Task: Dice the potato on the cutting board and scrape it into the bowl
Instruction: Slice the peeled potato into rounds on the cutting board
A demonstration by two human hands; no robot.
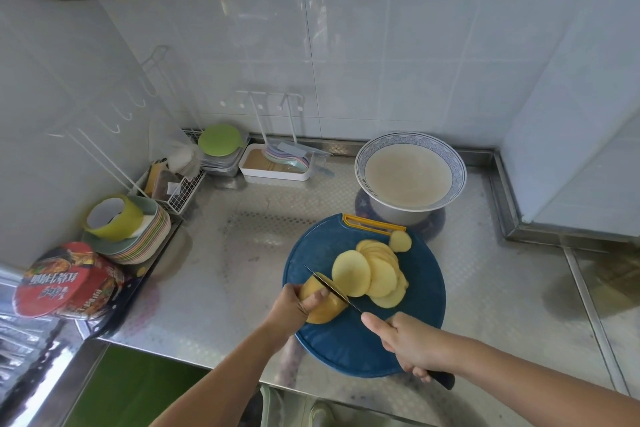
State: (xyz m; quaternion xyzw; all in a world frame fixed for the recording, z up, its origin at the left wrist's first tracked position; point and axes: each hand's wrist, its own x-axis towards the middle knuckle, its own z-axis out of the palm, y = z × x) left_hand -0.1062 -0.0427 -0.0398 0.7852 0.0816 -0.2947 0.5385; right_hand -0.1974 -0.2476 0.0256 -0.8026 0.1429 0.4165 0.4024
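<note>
Seen from above: a steel tabletop [225,253] in a white-tiled kitchen corner, with a round blue cutting board [346,347] lying in front of me.

My left grip [294,305] is curled over the uncut end of a peeled potato [320,303], with the fingertips tucked in and pressing it down on the board's left side. My right grip [405,340] is wrapped closed round the black handle of a knife [332,288]. The thin blade is set across the potato, just beside my left fingers.

To the right of the blade, round yellow slices [374,274] lie fanned and overlapping on the board. One slice sits apart near the board's orange handle [374,224]. Behind the board stands a blue-rimmed bowl [398,215], touching its far edge or nearly so (I cannot tell which). It holds something pale, possibly cloudy water.

I judge this to be the slicing stage, with the dicing proper not yet begun. To do it well, I should keep my knuckles ahead of my fingertips as a guide for the blade. I should cut straight down so each slice matches the others in thickness. As the stub shortens, laying it cut face down should stop it rocking. Wet potato is probably slippery, so firm downward pressure matters.
</note>
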